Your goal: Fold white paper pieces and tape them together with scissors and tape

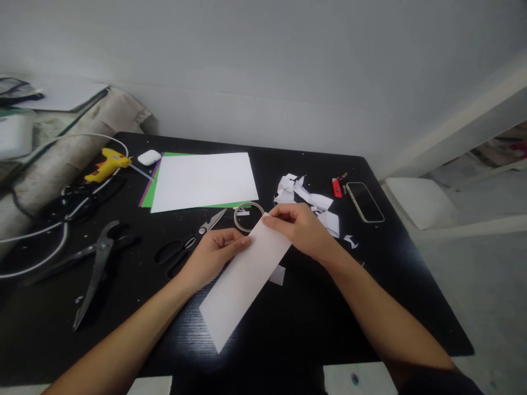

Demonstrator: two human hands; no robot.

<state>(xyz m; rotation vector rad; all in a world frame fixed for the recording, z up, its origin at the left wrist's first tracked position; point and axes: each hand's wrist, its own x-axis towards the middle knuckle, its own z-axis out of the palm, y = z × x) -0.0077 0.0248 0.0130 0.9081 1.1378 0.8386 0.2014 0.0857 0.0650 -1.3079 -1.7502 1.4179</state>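
A long white paper strip (246, 282) slants across the middle of the view, its lower end pointing toward me. My right hand (297, 226) pinches its upper end, thumb on top. My left hand (216, 253) grips its left edge with the thumb on the paper and the fingers underneath. Just behind the strip's upper end lies a round ring (237, 220), partly covered by the paper and my right hand. Black-handled scissors (190, 241) rest beside my left hand, blades partly open. A small paper piece (277, 275) shows to the right of the strip.
White sheets (206, 181) lie over green and purple ones at the back of the black table (313, 329). A yellow glue gun (109, 164), white case (149, 157), cables and large metal shears (99, 263) are left. Paper scraps (329, 222), a red lighter (336, 187) and a phone (365, 202) are right.
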